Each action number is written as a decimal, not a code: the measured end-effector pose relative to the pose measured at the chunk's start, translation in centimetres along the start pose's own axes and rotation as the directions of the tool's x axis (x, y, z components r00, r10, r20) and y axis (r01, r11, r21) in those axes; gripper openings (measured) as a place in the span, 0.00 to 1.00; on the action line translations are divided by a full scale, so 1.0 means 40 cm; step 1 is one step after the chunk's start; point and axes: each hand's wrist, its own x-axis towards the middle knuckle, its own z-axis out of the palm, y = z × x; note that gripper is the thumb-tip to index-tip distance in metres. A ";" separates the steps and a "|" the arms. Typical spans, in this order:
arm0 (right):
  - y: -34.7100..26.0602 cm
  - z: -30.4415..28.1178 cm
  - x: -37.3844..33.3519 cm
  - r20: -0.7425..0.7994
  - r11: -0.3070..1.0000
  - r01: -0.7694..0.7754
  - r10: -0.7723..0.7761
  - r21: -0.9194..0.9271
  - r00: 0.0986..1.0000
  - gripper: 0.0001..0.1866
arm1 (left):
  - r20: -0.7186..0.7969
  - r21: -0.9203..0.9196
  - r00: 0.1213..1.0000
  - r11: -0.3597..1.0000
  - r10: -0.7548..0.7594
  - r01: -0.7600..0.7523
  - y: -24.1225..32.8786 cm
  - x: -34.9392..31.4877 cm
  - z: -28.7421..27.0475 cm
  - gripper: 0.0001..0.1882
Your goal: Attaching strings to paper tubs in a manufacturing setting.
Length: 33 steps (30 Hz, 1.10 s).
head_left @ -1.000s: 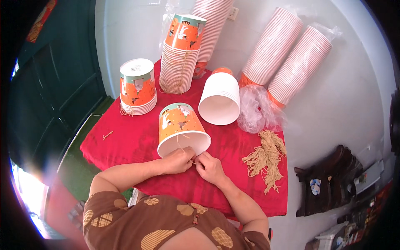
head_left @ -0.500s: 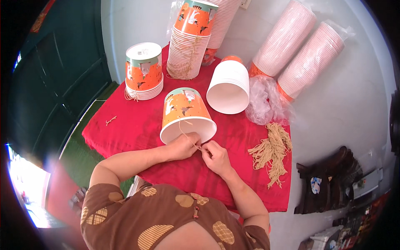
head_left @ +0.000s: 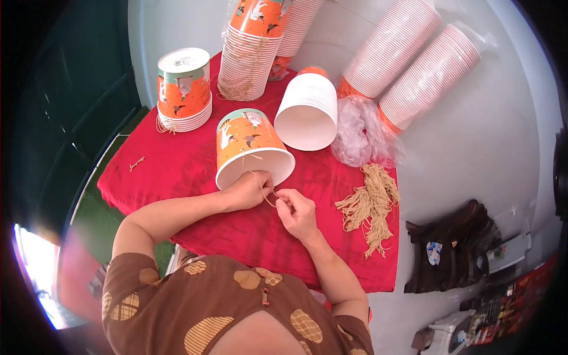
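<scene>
An orange paper bucket (head_left: 248, 139) with a green band and white figures lies tipped on the table, its white-rimmed mouth toward me. A thin tan string (head_left: 262, 184) comes from the bucket's side near the rim and curves down in a loop to my fingers. My left hand (head_left: 247, 190) is closed at the mouth's lower edge, pinching the string, with some fingertips hidden. Just right of it, my right hand (head_left: 297, 212) pinches the string between thumb and fingers. The two hands nearly touch.
A red cloth (head_left: 160, 177) covers the table. Behind stand a short bucket stack (head_left: 184, 97), a taller stack (head_left: 248, 65) and a tipped white-sided stack (head_left: 307, 115). Wrapped stacks (head_left: 393, 47) lean on the wall beside crumpled plastic (head_left: 358, 133). A string bundle (head_left: 373, 204) lies right.
The whole view has shifted, so everything sits farther left and higher. The string between my hands now bows into a wider loop, while both hands stay at the bucket's mouth.
</scene>
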 end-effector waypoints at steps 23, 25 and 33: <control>0.021 0.041 -0.008 -0.065 0.954 -0.285 0.292 0.094 0.954 0.12 | -0.023 -0.235 0.999 0.971 0.047 -0.051 -0.010 -0.026 0.009 0.03; 0.005 0.045 -0.009 -0.034 0.952 -0.296 0.300 0.082 0.953 0.12 | -0.023 -0.245 0.998 0.968 0.055 -0.059 -0.009 -0.031 0.015 0.03; 0.014 0.060 -0.008 0.018 0.968 -0.247 0.246 0.049 0.969 0.19 | 0.003 -0.266 0.998 0.962 0.059 -0.056 -0.013 -0.028 0.016 0.03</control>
